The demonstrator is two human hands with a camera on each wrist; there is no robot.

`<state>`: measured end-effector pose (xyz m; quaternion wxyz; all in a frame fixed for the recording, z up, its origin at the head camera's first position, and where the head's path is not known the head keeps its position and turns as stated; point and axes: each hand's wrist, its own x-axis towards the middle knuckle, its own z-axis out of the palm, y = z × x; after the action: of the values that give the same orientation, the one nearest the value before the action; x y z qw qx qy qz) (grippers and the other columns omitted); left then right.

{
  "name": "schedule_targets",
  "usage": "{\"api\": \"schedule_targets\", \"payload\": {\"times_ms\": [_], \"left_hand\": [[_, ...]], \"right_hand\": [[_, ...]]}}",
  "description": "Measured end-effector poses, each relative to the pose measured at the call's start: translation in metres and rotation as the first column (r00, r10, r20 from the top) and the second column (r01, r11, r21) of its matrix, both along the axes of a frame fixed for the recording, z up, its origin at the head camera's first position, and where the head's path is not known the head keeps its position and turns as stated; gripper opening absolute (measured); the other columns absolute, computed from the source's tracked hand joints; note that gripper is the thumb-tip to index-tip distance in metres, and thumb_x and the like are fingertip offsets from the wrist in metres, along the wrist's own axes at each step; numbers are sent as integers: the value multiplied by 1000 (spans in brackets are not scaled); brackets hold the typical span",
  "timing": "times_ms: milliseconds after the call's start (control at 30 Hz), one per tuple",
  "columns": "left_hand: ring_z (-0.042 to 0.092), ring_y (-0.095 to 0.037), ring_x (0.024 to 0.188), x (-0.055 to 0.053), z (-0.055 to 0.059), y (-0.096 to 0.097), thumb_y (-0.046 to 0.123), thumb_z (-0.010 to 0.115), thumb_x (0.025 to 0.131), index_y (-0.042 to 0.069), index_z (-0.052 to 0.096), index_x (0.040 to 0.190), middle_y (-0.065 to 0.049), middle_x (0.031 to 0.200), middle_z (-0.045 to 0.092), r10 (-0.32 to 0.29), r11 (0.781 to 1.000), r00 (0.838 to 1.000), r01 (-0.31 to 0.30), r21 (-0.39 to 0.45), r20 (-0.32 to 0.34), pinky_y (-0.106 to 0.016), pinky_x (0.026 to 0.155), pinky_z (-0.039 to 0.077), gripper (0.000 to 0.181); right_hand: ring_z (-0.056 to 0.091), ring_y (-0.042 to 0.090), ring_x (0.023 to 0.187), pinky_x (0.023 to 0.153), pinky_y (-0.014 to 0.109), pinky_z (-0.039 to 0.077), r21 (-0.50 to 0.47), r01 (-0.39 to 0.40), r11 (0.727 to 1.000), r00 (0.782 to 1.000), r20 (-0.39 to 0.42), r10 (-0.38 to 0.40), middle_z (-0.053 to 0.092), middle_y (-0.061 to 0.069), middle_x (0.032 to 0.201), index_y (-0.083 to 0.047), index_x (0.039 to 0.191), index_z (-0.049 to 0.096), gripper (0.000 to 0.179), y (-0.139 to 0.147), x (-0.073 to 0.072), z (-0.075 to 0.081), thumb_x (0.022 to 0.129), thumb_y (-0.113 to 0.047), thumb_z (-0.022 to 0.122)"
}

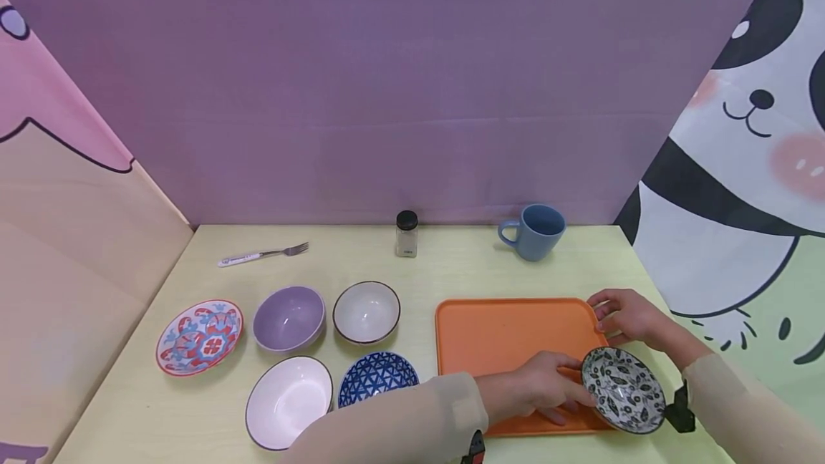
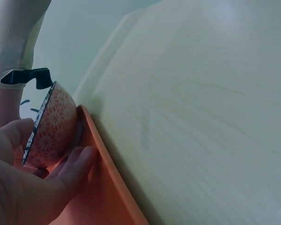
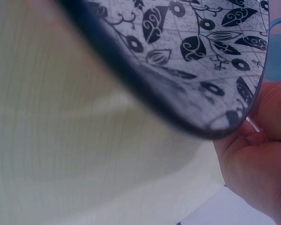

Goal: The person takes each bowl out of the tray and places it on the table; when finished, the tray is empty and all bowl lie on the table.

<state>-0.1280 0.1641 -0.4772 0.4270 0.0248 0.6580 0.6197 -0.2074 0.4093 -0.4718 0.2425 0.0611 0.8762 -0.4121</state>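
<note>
A bowl [image 1: 623, 389], black-and-white floral inside and orange-patterned outside, sits tilted over the front right corner of an orange tray [image 1: 515, 331]. My left hand [image 1: 544, 385] holds it by its left side. In the left wrist view the thumb lies at the rim and the fingers [image 2: 77, 164] reach under the bowl. At the tray's back right corner, my right hand [image 1: 628, 317] has its fingers loosely bent at the edge. The right wrist view shows the bowl's patterned inside [image 3: 196, 51] close up, with part of the right hand [image 3: 257, 154] beyond it.
Left of the tray are a blue patterned bowl [image 1: 377, 376] partly behind my left sleeve, two white bowls [image 1: 366, 312] [image 1: 288, 403], a purple bowl [image 1: 289, 319] and a red-blue plate [image 1: 200, 337]. Further back lie a fork [image 1: 263, 255], a black-capped jar [image 1: 407, 235] and a blue mug [image 1: 533, 233].
</note>
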Motion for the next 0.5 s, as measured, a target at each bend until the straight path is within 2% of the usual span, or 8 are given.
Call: {"api": "schedule_targets", "payload": {"times_ms": [300, 500], "left_hand": [[73, -29, 78, 9, 6, 9, 2, 81, 85, 10, 70, 109, -3, 86, 67, 148, 988, 987, -150, -37, -61, -57, 74, 63, 28], [76, -34, 77, 12, 5, 12, -3, 79, 84, 11, 67, 103, -4, 76, 70, 197, 980, 980, -196, 12, -41, -54, 69, 64, 26]], "right_hand": [[69, 25, 88, 75, 46, 66, -3, 1, 1000, 1000, -6, -2, 64, 19, 112, 8, 137, 51, 50, 2, 0, -2, 90, 5, 67], [68, 24, 88, 75, 46, 66, -3, 7, 1000, 1000, -6, -7, 64, 19, 111, 7, 136, 51, 49, 2, 0, -2, 90, 5, 67]]}}
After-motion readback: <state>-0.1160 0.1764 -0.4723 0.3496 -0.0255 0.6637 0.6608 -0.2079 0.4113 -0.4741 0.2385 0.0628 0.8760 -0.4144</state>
